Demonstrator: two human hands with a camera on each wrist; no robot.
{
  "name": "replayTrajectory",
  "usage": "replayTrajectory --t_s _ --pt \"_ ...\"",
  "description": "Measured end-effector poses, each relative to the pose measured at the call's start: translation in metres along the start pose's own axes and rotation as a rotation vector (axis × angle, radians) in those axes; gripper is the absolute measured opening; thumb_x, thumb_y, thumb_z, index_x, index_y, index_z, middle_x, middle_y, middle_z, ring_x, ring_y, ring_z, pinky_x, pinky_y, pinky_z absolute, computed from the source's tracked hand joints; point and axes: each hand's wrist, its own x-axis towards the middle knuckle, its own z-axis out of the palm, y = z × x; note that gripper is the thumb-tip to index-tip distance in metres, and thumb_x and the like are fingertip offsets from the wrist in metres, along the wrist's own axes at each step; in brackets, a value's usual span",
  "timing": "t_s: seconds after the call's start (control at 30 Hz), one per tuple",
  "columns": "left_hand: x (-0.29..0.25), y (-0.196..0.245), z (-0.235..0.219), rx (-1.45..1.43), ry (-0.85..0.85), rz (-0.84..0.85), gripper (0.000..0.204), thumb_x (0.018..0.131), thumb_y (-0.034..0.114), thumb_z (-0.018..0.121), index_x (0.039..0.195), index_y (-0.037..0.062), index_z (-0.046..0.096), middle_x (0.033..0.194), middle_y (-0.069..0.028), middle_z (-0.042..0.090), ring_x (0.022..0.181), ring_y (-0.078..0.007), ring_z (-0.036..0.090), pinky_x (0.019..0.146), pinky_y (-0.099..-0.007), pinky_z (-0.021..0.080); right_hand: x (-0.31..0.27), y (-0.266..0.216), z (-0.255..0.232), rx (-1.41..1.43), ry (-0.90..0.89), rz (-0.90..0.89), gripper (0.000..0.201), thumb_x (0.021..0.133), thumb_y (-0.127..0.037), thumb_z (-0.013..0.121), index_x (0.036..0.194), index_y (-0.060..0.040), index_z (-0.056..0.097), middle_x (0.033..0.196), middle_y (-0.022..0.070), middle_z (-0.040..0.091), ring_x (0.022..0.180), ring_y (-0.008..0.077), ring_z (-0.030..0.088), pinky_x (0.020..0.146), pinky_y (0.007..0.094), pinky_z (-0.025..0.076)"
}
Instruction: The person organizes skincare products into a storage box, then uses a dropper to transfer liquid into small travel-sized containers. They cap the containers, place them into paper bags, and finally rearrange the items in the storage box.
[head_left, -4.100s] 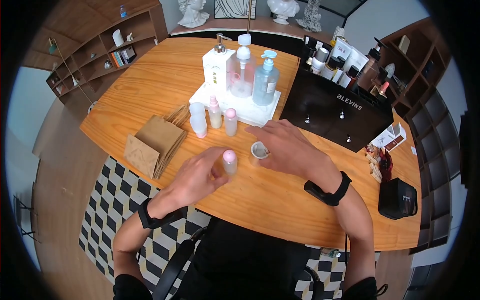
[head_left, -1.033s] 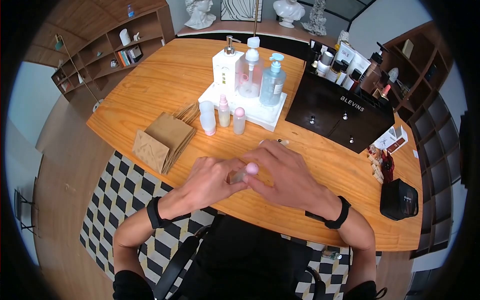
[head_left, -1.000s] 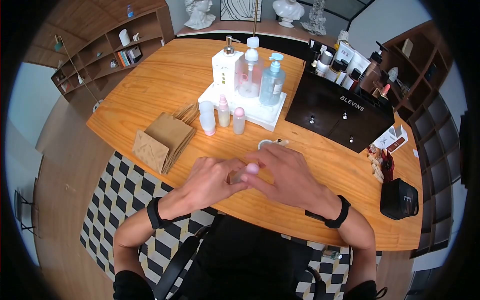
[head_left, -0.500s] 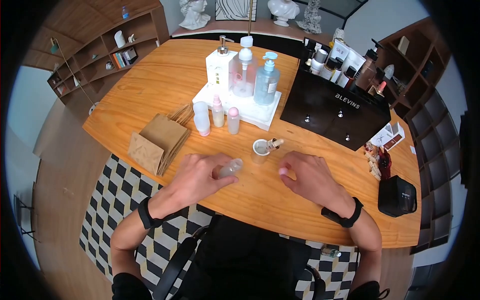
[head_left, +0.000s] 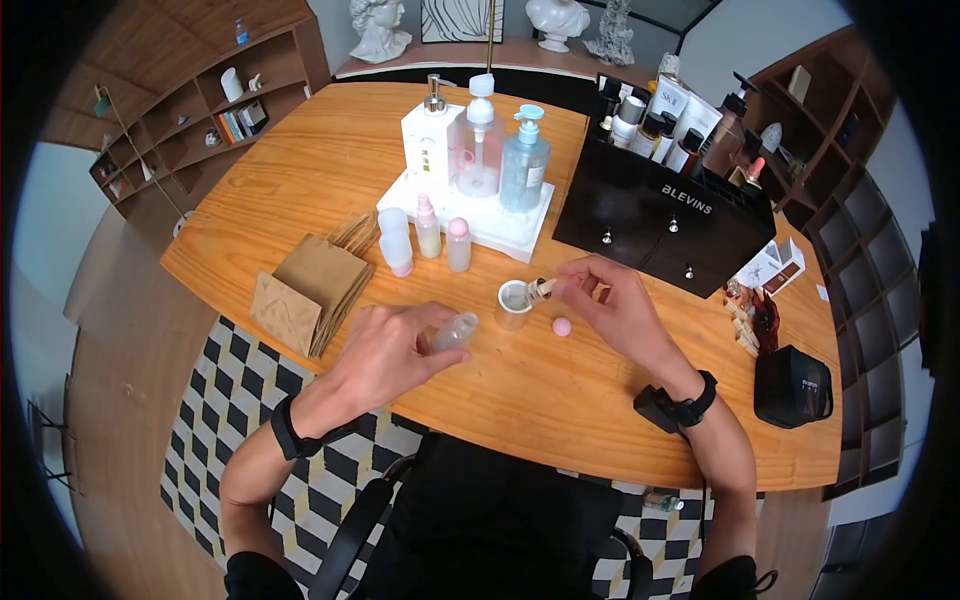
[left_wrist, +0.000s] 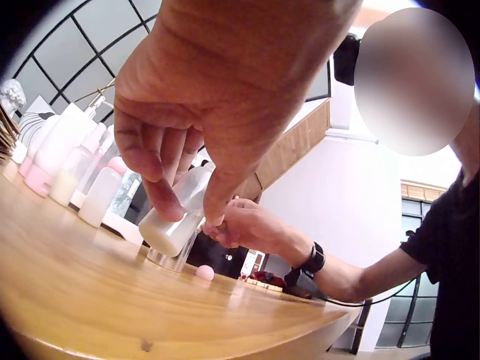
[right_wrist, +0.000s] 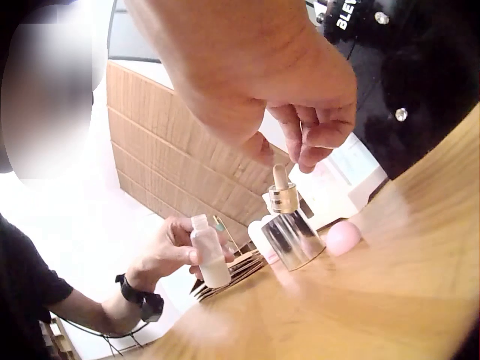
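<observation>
My left hand holds a small translucent bottle, tilted and uncapped, with pale liquid low inside. In the right wrist view its bare neck shows above the fingers. My right hand is at a dropper with a beige bulb and gold collar. Thumb and fingertips hover around the bulb's tip, with a gap showing in the right wrist view. The dropper leans in a small white-rimmed cup with clear, shiny sides. A round pink cap lies on the table right of the cup.
Several small bottles, including a pink-capped bottle, stand before a white tray with pump bottles. Folded paper bags lie left. A black drawer organizer with cosmetics stands right, a black pouch near the right edge.
The pink cap came off the bottle in my left hand, and my right hand set it on the table. My right hand then moved up to the dropper. The left hand keeps its bottle.
</observation>
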Motion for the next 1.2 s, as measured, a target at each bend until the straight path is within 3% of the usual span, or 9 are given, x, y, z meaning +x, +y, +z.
replayTrajectory --t_s 0.03,0.17,0.27,0.33,0.43,0.67,0.73,1.07,1.2 --pt "0.001 0.001 0.000 -0.006 -0.004 -0.006 0.043 0.085 0.032 0.089 0.115 0.0024 0.079 0.076 -0.0146 0.077 0.064 -0.0243 0.075 0.064 -0.0364 0.059 0.001 -0.001 0.002 0.128 -0.035 0.045 0.018 0.098 -0.016 0.078 0.105 0.0010 0.077 0.087 0.0066 0.070 0.068 0.0111 0.061 0.063 0.0289 0.047" --pt "0.002 0.002 0.000 0.000 -0.013 -0.025 0.043 0.085 0.032 0.089 0.114 0.0018 0.079 0.076 -0.0148 0.077 0.064 -0.0244 0.075 0.064 -0.0363 0.059 0.003 -0.006 0.005 0.152 -0.082 0.098 0.019 0.099 -0.016 0.078 0.105 0.0018 0.078 0.086 0.0038 0.069 0.070 0.0069 0.058 0.063 0.0267 0.045" --pt "0.003 0.001 0.000 -0.009 -0.016 -0.024 0.044 0.085 0.032 0.089 0.114 0.0013 0.079 0.075 -0.0152 0.076 0.065 -0.0248 0.076 0.064 -0.0363 0.059 0.007 -0.003 0.007 0.184 -0.070 0.085 0.018 0.099 -0.013 0.077 0.106 0.0029 0.077 0.088 0.0051 0.067 0.069 0.0091 0.057 0.062 0.0273 0.045" --pt "0.004 0.002 0.000 -0.005 -0.021 -0.025 0.044 0.085 0.032 0.089 0.114 0.0013 0.079 0.076 -0.0153 0.077 0.065 -0.0249 0.076 0.064 -0.0363 0.059 0.009 -0.010 0.005 0.039 -0.020 -0.060 0.018 0.099 -0.012 0.077 0.105 0.0049 0.075 0.090 0.0067 0.064 0.067 0.0117 0.055 0.062 0.0293 0.046" --pt "0.007 0.001 -0.001 0.016 -0.023 -0.011 0.043 0.084 0.028 0.092 0.113 -0.0013 0.078 0.081 -0.0153 0.078 0.067 -0.0222 0.076 0.064 -0.0350 0.059 0.010 -0.016 0.003 -0.027 -0.006 -0.127 0.016 0.101 -0.010 0.074 0.105 0.0058 0.074 0.091 0.0088 0.062 0.067 0.0155 0.059 0.062 0.0336 0.049" --pt "0.019 0.005 -0.002 0.089 -0.022 0.002 0.044 0.084 0.029 0.091 0.114 -0.0003 0.078 0.078 -0.0170 0.077 0.066 -0.0252 0.076 0.063 -0.0364 0.059 0.014 -0.023 0.005 -0.063 -0.029 -0.129 0.013 0.101 -0.008 0.072 0.102 0.0056 0.074 0.090 0.0125 0.065 0.064 0.0208 0.066 0.059 0.0373 0.054" --pt "0.023 0.006 -0.002 0.098 -0.048 -0.015 0.044 0.084 0.029 0.090 0.115 0.0000 0.078 0.077 -0.0181 0.076 0.066 -0.0259 0.077 0.064 -0.0366 0.059 0.019 -0.017 0.007 -0.149 0.012 -0.274 0.014 0.100 -0.008 0.071 0.099 0.0054 0.074 0.088 0.0143 0.068 0.059 0.0232 0.067 0.057 0.0377 0.054" --pt "0.032 0.007 0.002 0.096 -0.039 -0.004 0.043 0.085 0.029 0.089 0.116 0.0016 0.078 0.074 -0.0160 0.076 0.065 -0.0241 0.076 0.063 -0.0358 0.059 0.041 -0.042 0.004 -0.123 -0.161 -0.062 0.023 0.099 -0.014 0.069 0.092 0.0067 0.074 0.086 0.0161 0.072 0.049 0.0269 0.069 0.055 0.0368 0.055" --pt "0.029 0.012 -0.002 0.113 -0.063 -0.031 0.043 0.086 0.028 0.090 0.116 0.0005 0.078 0.075 -0.0161 0.077 0.066 -0.0233 0.077 0.064 -0.0352 0.060 0.037 -0.039 0.006 -0.199 -0.125 -0.106 0.021 0.098 -0.014 0.069 0.091 0.0048 0.075 0.090 0.0169 0.074 0.068 0.0328 0.072 0.066 0.0420 0.056"
